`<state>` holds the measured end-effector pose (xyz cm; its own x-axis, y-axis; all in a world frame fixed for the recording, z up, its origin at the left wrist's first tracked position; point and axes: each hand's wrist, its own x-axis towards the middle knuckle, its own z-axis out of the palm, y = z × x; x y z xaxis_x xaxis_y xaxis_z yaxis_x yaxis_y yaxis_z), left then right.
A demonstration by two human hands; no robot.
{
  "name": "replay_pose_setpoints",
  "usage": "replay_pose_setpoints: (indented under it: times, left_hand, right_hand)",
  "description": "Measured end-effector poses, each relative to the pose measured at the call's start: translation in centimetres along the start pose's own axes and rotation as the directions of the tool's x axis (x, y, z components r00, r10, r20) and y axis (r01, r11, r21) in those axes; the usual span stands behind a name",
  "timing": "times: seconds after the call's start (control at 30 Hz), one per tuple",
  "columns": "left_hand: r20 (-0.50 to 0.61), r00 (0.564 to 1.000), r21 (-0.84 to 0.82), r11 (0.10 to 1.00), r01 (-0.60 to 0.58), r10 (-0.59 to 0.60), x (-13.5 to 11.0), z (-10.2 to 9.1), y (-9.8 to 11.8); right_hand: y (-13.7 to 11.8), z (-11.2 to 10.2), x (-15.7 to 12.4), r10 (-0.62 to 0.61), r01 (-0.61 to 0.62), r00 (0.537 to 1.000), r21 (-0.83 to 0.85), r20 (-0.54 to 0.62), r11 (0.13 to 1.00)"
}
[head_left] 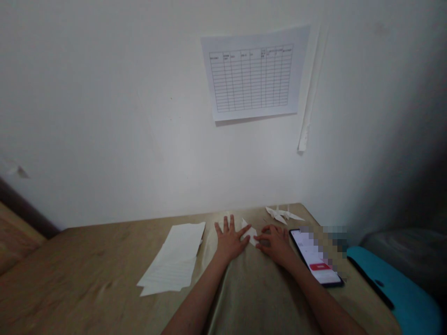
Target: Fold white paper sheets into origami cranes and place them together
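White folded paper (249, 232) between left hand (229, 240), fingers spread wide, and right hand (275, 244), fingers curled narrow, both touching it

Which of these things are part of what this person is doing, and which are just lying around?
In use: left hand, right hand, folded white paper, white paper sheets, paper cranes.
Lying around: smartphone, gridded chart, blue object.

Folded paper (249, 231) btwn L hand (230, 240) & R hand (275, 244), all on table (87, 260). Paper stack (171, 258) left of L hand. Paper cranes (284, 214) just behind R hand. Phone (314, 256) right of R hand. Grid sheet (253, 73) on wall, beyond hands.
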<state>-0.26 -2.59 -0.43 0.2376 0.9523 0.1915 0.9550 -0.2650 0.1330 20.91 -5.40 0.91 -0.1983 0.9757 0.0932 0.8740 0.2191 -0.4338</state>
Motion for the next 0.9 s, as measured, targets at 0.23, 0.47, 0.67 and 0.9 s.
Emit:
replay_pose_setpoints:
  times: [0.23, 0.47, 0.67, 0.9]
  left_hand:
    - [0.001, 1.0, 0.026, 0.999, 0.024, -0.024, 0.2, 0.1, 0.0]
    - [-0.017, 0.999, 0.029, 0.999, 0.031, -0.031, 0.9, 0.0, -0.3]
    - [-0.014, 0.998, 0.041, 0.998, 0.056, -0.055, 1.8, -0.2, -0.3]
    - [-0.009, 0.995, 0.049, 0.994, 0.102, -0.102, 3.0, -0.3, -0.7]
  right_hand:
    - [0.0, 0.1, 0.0, 0.009, -0.009, 1.0, -0.003, 0.0, 1.0]
    - [-0.1, 0.0, 0.0, 0.019, -0.019, 1.0, 0.013, 0.008, 1.0]
    - [0.0, 0.0, 0.1, 0.008, -0.008, 1.0, 0.016, 0.004, 1.0]
    - [0.1, 0.1, 0.2, 0.009, -0.009, 1.0, 0.0, 0.007, 1.0]
